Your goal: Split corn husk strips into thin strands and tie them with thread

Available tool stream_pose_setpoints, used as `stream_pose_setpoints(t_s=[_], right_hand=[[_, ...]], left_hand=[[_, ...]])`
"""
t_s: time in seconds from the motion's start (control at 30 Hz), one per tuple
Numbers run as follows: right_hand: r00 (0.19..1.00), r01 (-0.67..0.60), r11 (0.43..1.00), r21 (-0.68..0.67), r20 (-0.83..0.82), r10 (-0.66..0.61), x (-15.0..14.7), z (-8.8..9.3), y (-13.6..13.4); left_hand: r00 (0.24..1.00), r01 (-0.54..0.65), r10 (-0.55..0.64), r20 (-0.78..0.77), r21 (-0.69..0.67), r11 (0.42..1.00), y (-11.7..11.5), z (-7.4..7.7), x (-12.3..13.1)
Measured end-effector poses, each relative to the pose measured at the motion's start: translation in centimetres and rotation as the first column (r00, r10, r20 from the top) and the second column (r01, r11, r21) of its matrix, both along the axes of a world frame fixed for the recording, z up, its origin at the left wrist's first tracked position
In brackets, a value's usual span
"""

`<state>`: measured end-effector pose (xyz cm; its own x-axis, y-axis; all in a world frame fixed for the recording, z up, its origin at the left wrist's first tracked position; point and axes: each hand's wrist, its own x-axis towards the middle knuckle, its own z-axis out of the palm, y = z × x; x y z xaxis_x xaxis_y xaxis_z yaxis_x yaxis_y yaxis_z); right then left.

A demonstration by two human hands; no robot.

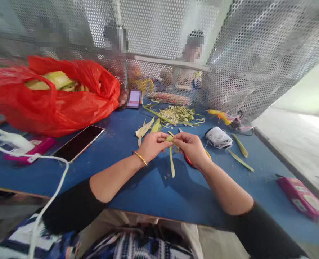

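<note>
Both hands meet over the middle of the blue table, pinching a pale green husk strip. My left hand, with a gold bangle at its wrist, holds the strip's folded upper part between thumb and fingers. On the other side of the fold, my right hand grips it with thumb and forefinger. One end hangs straight down, and a small loop shows beside the right fingers. Scissors with red and yellow handles lie partly hidden under my right hand. Beyond the left hand are loose husk pieces.
A red plastic bag of husks stands at the left, near a phone and white cable. Shredded husk lies behind my hands. White string and a pink packet are rightward. People sit behind the perforated metal screen.
</note>
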<state>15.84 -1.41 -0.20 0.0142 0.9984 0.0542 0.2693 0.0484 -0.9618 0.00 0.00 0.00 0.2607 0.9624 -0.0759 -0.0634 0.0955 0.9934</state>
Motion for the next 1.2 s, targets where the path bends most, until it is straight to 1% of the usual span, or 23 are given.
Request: stream_pose_setpoints(t_s=[0.17,0.27,0.33,0.43,0.5,0.57,0.6,0.67,0.73,0.83,0.9,0.97,1.03,1.13,1.2], right_hand=[[0.996,-0.046,0.999,-0.002,-0.08,0.046,-0.4,-0.6,0.0],[0.992,-0.098,0.995,0.006,-0.083,0.098,-0.4,-0.8,0.0],[0.993,-0.096,0.995,0.024,-0.071,0.097,-0.3,-1.0,0.0],[0.993,-0.103,0.993,0.054,-0.045,0.105,0.0,-1.1,0.1],[0.986,-0.165,0.985,0.05,-0.023,0.166,0.3,-1.0,0.1],[0.973,-0.23,0.973,0.017,-0.009,0.23,0.5,-0.7,0.1],[0.971,-0.24,0.971,-0.004,-0.002,0.24,0.6,-0.6,0.0],[0.976,-0.216,0.976,-0.04,0.031,0.217,0.6,-0.5,0.0],[0.979,-0.175,0.983,-0.049,0.102,0.179,0.6,-0.6,-0.1],[0.965,-0.132,0.991,0.008,0.229,0.127,0.6,-0.9,0.0],[0.964,-0.109,0.993,0.055,0.248,0.092,0.6,-1.1,0.1],[0.98,-0.087,0.994,0.069,0.184,0.073,0.6,-1.2,0.3],[0.997,-0.042,0.998,0.048,0.064,0.039,0.6,-1.2,0.4],[0.988,0.03,0.999,-0.042,-0.151,-0.036,0.3,-1.1,0.4],[0.956,0.018,0.991,-0.13,-0.289,-0.055,0.3,-1.0,0.4]], left_hand=[[1.0,0.017,-0.016,0.025,-0.04,0.999,0.1,-1.0,0.0],[0.999,0.003,0.002,0.051,-0.086,0.996,0.2,-1.4,0.0],[0.998,0.022,-0.016,0.055,-0.11,0.994,0.2,-1.5,0.1],[0.996,0.085,-0.081,0.042,-0.1,0.991,0.1,-1.4,0.1],[0.996,0.09,-0.091,0.002,-0.079,0.993,0.0,-1.2,0.0],[0.995,0.089,-0.091,-0.044,-0.053,0.995,-0.1,-1.0,0.0],[0.993,0.097,-0.099,-0.064,-0.037,0.995,-0.1,-1.0,0.0],[0.988,0.125,-0.126,-0.092,-0.015,0.992,-0.2,-1.0,0.1],[0.983,0.149,-0.15,-0.11,-0.014,0.989,-0.3,-1.2,0.2],[0.977,0.158,-0.161,-0.141,-0.033,0.987,-0.3,-1.5,0.3],[0.974,0.165,-0.17,-0.147,-0.046,0.985,-0.4,-1.5,0.4],[0.971,0.191,-0.198,-0.137,-0.061,0.98,-0.6,-1.3,0.5],[0.958,0.246,-0.254,-0.131,-0.079,0.966,-0.8,-1.2,0.6],[0.908,0.384,-0.395,-0.139,-0.098,0.918,-1.0,-1.0,0.5],[0.877,0.452,-0.46,-0.139,-0.086,0.888,-1.0,-1.0,0.2]])
